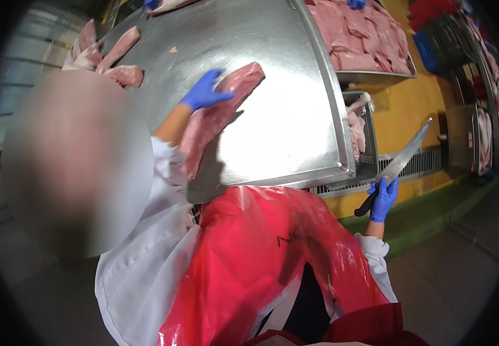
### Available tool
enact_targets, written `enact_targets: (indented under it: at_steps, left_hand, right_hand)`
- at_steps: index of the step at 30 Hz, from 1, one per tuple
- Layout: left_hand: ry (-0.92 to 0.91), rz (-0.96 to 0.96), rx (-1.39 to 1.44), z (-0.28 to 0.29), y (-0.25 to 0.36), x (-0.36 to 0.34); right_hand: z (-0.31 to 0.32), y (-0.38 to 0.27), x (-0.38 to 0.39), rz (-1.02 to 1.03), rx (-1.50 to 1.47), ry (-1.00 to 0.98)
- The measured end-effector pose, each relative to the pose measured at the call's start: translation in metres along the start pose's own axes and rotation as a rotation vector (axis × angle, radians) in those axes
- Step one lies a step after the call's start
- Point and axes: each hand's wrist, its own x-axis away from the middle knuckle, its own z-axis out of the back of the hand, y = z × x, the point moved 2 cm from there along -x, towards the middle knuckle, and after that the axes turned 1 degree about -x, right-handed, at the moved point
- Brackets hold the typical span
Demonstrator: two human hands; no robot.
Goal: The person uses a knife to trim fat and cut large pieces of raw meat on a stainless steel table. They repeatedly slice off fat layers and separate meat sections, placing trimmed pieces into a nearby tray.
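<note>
A long pink pork loin [203,134] lies slantwise on the steel table [220,34], its far end pointing away to the right. Over its left side reaches my left hand [204,92] in a blue glove, fingers and thumb spread, the thumb touching the meat. Off the table's right side, my right hand [383,200], also blue-gloved, is closed round the dark handle of a knife [406,154]. Its long, broad blade points up and away to the right, well apart from the loin.
Several meat pieces [125,49] lie at the table's left edge. Beyond the raised right rim stand a steel bin [376,74] heaped with meat and a grey crate [369,135] holding trimmings. A floor drain grate [428,161] runs below. A blurred round patch covers the left.
</note>
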Motion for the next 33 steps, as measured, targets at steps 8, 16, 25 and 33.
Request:
enact_targets:
  at_steps: [8,16,25,33]
  left_hand:
    - [0.287,0.444,0.347,-0.076,-0.099,0.205]
    - [0.091,0.339,0.396,-0.128,-0.031,0.17]
    - [0.166,0.345,0.814,-0.104,-0.109,-0.037]
    - [0.055,0.231,0.894,-0.079,-0.095,-0.063]
  right_hand:
    - [-0.254,-0.014,-0.002,-0.22,0.034,-0.644]
    - [-0.456,0.036,-0.033,-0.203,0.091,-0.787]
    - [-0.447,0.047,-0.027,-0.197,0.256,-0.712]
    - [-0.43,0.045,-0.017,-0.276,0.162,-0.572]
